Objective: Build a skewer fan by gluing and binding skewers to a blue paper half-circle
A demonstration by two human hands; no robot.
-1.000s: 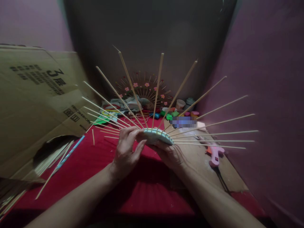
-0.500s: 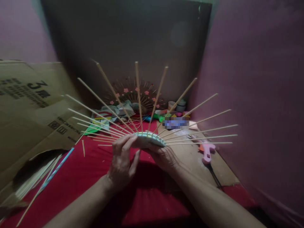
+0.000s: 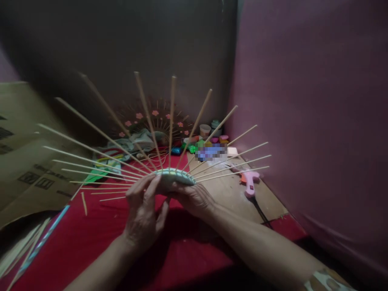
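Note:
A round pale-green disc point(image 3: 174, 181) is held up over the table, seen nearly edge-on. Thin wooden sticks point(image 3: 172, 121) radiate from its rim like rays, and a light woven-looking band runs along that edge. My left hand point(image 3: 144, 202) grips the disc's left side, fingers bent over the rim and thumb lower down. From below and the right, my right hand point(image 3: 194, 198) supports it, fingers tucked under the disc and partly hidden. The disc's far face and the roots of the left sticks are out of sight.
A pink glue gun point(image 3: 251, 182) with a black cord lies on a brown board point(image 3: 224, 198) at right. Behind stands a stick fan with pink flowers point(image 3: 155, 113). A cardboard box point(image 3: 27, 161) and loose sticks point(image 3: 24, 246) are at left, on or beside the red cloth point(image 3: 100, 230).
The view has turned to the right, so the background sits further left. Both hands still hold the disc, which has turned slightly, its sticks now reaching further left.

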